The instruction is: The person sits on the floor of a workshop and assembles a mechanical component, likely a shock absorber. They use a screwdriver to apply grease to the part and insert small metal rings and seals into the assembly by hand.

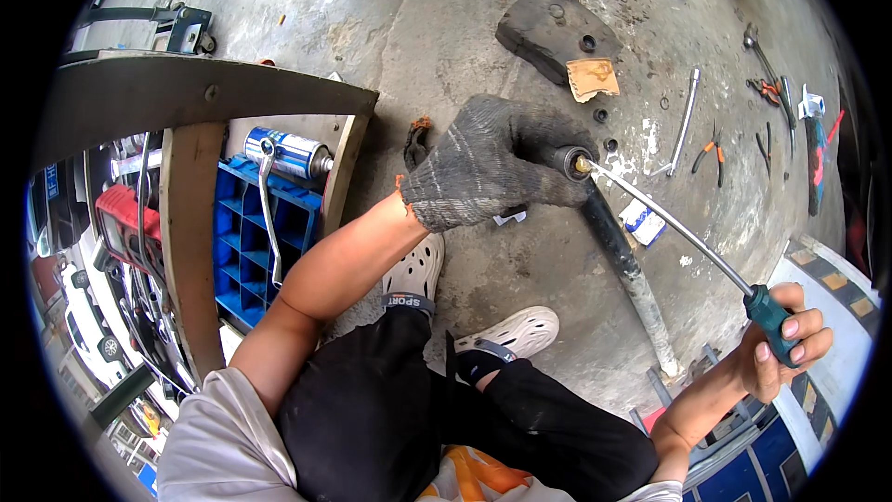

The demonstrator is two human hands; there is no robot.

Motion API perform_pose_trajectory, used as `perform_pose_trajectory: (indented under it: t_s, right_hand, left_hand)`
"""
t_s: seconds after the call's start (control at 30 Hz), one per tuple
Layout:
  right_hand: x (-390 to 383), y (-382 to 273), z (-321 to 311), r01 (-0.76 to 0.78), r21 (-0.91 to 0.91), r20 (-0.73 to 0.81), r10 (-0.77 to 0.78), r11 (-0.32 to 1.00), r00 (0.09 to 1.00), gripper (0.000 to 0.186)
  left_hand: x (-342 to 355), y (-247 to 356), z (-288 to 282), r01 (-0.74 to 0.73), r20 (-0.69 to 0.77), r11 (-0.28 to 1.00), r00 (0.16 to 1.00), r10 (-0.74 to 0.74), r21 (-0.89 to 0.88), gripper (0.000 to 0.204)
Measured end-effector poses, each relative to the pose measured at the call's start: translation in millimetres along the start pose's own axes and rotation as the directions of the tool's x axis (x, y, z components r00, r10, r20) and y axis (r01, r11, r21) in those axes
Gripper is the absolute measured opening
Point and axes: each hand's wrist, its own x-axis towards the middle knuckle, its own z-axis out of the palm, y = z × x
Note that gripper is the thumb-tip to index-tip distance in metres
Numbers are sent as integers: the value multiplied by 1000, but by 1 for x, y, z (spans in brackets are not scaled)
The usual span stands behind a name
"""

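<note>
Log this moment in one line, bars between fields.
Left grip: gloved, around end of black tube | Right grip: bare, holding green-handled screwdriver | Screwdriver: tip at that tube end | Floor: orange-handled pliers

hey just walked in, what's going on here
The person's gloved left hand grips the top end of a dark tube that slants down toward the right. The bare right hand holds a screwdriver by its green handle, its tip at the tube's open end; how far in it goes can't be told. Pliers and a dark block lie on the floor beyond.
</note>
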Motion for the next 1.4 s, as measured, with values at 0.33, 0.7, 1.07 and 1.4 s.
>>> perform_pose_trajectory:
  t_s: [0.33,0.7,1.07,1.4]
  right_hand:
    - [-4,4,5,9,-30,9,-8,1000,1000,36]
    - [3,-3,-1,109,-181,160,-80,977,984,33]
    - [30,79,-6,-358,-174,-349,282,917,894,38]
    - [47,133,2,-474,-56,-377,421,879,825,30]
  left_hand:
    - [1,4,-2,122,11,990,993,-121,-71,34]
    - [0,-3,-7,91,-42,996,995,-90,4,33]
    - [26,-59,-19,237,-109,950,970,-219,201,38]
    - [98,-112,-21,290,-80,954,955,-285,68,38]
